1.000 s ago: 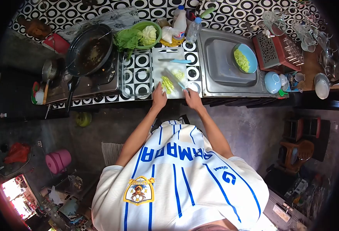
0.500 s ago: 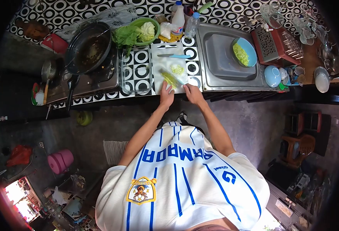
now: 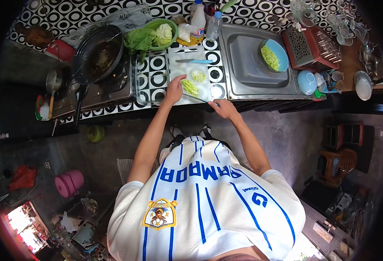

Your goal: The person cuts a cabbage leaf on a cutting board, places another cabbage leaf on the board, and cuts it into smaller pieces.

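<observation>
My right hand [image 3: 224, 108] is closed around the handle of a knife [image 3: 196, 98], at the front edge of the counter. The blade points left across the near end of the white cutting board [image 3: 174, 65]. My left hand [image 3: 174, 90] lies at the board's left edge, fingers stretched beside a pile of shredded pale green cabbage [image 3: 189, 87]; it seems to hold nothing. A smaller heap of chopped cabbage [image 3: 198, 76] sits farther back. Behind that, a second knife with a light blue handle [image 3: 200, 61] rests across the board.
A green basin [image 3: 174, 37] of leafy greens and cabbage stands behind the board, near bottles [image 3: 214, 27]. At left, a black wok [image 3: 99, 54] sits on the stove. At right, a blue bowl [image 3: 280, 53] of chopped cabbage rests on an upturned grey tub [image 3: 243, 61] in the sink.
My left hand has moved left, off the cabbage pile to the board's edge. My right hand has shifted slightly right and nearer to me with the knife, which now lies lower across the board.
</observation>
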The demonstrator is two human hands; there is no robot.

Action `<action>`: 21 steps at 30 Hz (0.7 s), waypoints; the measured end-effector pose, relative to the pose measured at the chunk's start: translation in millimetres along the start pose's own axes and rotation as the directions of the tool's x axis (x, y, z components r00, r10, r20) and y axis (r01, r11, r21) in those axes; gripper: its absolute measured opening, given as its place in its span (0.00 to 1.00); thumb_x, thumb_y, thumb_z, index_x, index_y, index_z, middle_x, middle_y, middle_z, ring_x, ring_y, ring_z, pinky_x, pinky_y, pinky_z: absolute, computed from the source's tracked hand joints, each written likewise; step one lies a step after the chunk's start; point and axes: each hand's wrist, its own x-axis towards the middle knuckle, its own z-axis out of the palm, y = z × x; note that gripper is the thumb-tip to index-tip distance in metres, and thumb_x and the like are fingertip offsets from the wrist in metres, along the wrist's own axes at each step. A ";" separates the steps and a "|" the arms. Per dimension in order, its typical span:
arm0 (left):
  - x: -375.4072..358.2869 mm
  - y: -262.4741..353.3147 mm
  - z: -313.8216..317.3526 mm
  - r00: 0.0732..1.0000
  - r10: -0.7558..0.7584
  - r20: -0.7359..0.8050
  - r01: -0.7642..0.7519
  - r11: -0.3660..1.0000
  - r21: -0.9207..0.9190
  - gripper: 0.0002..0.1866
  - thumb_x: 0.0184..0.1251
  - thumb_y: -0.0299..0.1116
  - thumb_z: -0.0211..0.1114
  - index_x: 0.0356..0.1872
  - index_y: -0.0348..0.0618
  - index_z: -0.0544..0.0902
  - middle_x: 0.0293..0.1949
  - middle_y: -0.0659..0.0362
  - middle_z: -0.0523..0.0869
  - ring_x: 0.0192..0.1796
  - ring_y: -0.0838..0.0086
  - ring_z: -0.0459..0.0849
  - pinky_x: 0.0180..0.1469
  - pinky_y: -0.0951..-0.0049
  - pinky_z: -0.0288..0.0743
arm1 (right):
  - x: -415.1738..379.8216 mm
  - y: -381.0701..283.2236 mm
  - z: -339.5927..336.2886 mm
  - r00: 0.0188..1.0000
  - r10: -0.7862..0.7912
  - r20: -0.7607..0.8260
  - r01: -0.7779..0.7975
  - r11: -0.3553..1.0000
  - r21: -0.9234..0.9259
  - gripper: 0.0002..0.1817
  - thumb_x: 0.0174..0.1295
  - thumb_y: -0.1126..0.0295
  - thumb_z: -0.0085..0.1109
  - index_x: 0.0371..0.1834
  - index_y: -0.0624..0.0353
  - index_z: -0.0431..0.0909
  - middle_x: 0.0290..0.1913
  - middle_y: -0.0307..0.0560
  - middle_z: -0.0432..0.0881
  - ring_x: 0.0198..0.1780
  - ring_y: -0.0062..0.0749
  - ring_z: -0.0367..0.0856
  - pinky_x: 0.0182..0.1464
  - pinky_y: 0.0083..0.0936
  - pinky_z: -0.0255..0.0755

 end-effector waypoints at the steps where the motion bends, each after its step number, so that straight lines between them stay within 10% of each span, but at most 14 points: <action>1: 5.1 0.6 2.0 0.995 0.058 0.085 -0.066 0.994 0.092 0.25 0.69 0.15 0.48 0.64 0.40 0.79 0.59 0.46 0.85 0.64 0.56 0.82 0.68 0.66 0.72 | 3.9 1.7 -3.7 1.000 0.003 0.009 -0.002 0.999 -0.034 0.31 0.74 0.41 0.48 0.43 0.60 0.88 0.35 0.64 0.86 0.42 0.62 0.85 0.48 0.49 0.77; 12: 30.8 -40.4 15.8 0.936 0.029 0.352 -0.177 0.901 0.397 0.26 0.61 0.15 0.52 0.60 0.41 0.83 0.60 0.50 0.84 0.65 0.55 0.79 0.71 0.61 0.70 | 0.1 9.4 -34.4 0.998 -0.031 -0.058 0.024 0.992 -0.126 0.29 0.74 0.44 0.50 0.35 0.60 0.86 0.28 0.64 0.84 0.37 0.63 0.83 0.42 0.51 0.75; 21: 21.6 -28.1 4.1 0.902 0.241 0.358 -0.368 0.862 0.348 0.34 0.51 0.30 0.73 0.64 0.43 0.79 0.65 0.50 0.79 0.70 0.54 0.74 0.73 0.60 0.68 | -15.2 37.0 -34.1 0.975 0.156 -0.159 -0.146 0.986 0.076 0.28 0.72 0.43 0.54 0.46 0.60 0.88 0.39 0.63 0.87 0.45 0.63 0.85 0.49 0.47 0.77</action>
